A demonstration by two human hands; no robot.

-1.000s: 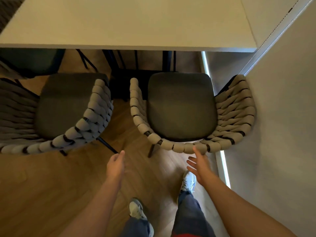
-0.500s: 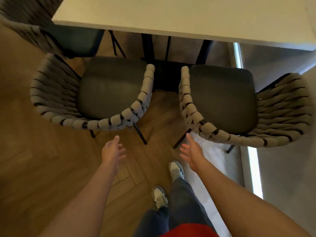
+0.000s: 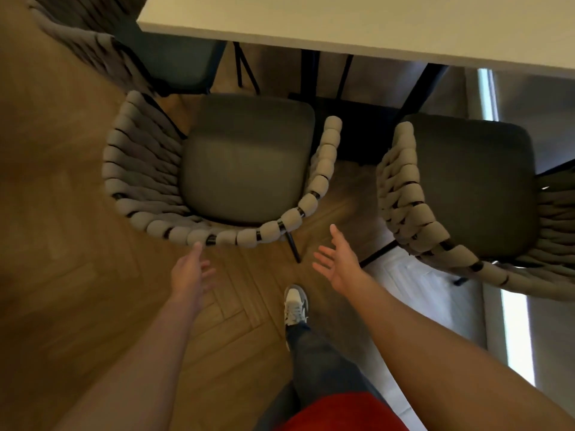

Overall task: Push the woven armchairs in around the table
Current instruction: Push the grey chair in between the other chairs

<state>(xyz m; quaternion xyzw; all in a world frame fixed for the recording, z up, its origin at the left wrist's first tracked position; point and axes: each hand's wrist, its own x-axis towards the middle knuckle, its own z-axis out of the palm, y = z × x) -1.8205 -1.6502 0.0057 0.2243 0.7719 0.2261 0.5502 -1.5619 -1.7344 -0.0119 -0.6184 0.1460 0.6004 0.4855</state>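
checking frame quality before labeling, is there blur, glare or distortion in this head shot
Head view: motion blur softens the left hand and the wood floor; a blown-out bright strip glares at lower right; wide-angle bending curves the table edge; the woven armchair seat sits dim in the table's shade.

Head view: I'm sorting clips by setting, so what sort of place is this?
Probably a home or restaurant dining area: woven armchairs with dark seat cushions drawn up to a white table on black legs, over a herringbone wood floor.
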